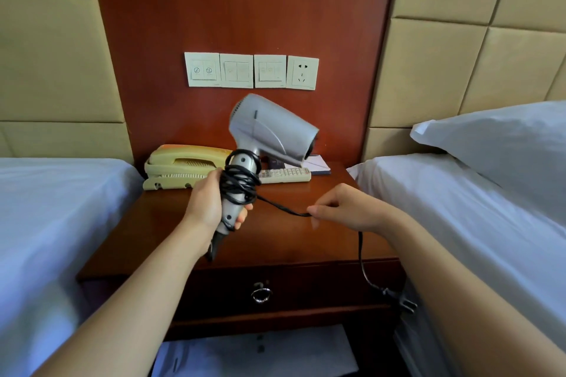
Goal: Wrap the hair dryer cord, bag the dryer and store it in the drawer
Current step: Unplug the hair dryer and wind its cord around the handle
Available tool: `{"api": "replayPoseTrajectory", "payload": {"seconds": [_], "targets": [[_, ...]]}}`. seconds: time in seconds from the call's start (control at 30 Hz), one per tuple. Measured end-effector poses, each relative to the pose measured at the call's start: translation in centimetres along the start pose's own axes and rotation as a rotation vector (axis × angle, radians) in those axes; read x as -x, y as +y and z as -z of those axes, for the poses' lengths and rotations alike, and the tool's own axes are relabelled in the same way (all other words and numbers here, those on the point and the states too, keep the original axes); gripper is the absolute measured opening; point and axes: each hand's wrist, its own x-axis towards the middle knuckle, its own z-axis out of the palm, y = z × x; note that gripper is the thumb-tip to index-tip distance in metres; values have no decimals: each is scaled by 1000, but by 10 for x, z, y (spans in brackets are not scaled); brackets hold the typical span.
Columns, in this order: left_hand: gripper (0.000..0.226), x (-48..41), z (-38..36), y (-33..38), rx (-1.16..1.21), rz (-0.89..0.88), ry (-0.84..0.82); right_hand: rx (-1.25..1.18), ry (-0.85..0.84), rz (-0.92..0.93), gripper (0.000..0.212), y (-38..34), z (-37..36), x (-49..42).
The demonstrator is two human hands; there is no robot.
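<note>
My left hand (206,202) grips the handle of a silver hair dryer (269,128), held upright above the wooden nightstand (275,242) with its nozzle pointing right. Several loops of black cord (240,182) wind around the handle. From the loops the cord runs right into my right hand (346,208), which pinches it between thumb and fingers. Past that hand the cord hangs down to the plug (401,300), dangling beside the closed drawer with a ring pull (261,293). No bag is clearly visible.
A beige telephone (177,167), a remote control (284,175) and a notepad (318,166) sit at the back of the nightstand. Wall switches and a socket (302,72) are above. Beds with white sheets flank both sides; a pillow (502,144) lies on the right.
</note>
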Motion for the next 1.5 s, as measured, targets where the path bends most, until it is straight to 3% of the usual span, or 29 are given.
{"api": "replayPoseTrajectory", "payload": {"seconds": [0.33, 0.53, 0.67, 0.87, 1.13, 1.17, 1.27, 1.4, 1.5], "targets": [[56, -12, 7, -5, -78, 157, 243, 418, -11, 133, 26, -57, -23, 10], [66, -14, 11, -10, -472, 132, 285, 445, 41, 248, 19, -82, -28, 18], [78, -13, 10, -15, -664, 67, 151, 353, 135, 327, 18, -86, -24, 19], [100, 0, -9, -7, -561, 120, -107, 192, 292, 371, 17, -77, -17, 10], [109, 15, -26, -8, -530, 129, -422, 199, 437, 378, 20, -68, -14, 6], [106, 8, -30, -9, -497, 113, -405, 177, 435, 368, 21, -67, -14, 6], [68, -7, -31, -12, -287, 116, -327, 139, 430, 326, 21, -65, -12, 6], [67, 30, -35, 1, -618, -2, -568, 124, 442, 224, 26, -67, -6, 11], [57, 36, -28, 14, -694, -90, -556, 122, 441, 147, 38, -66, 10, 19]]}}
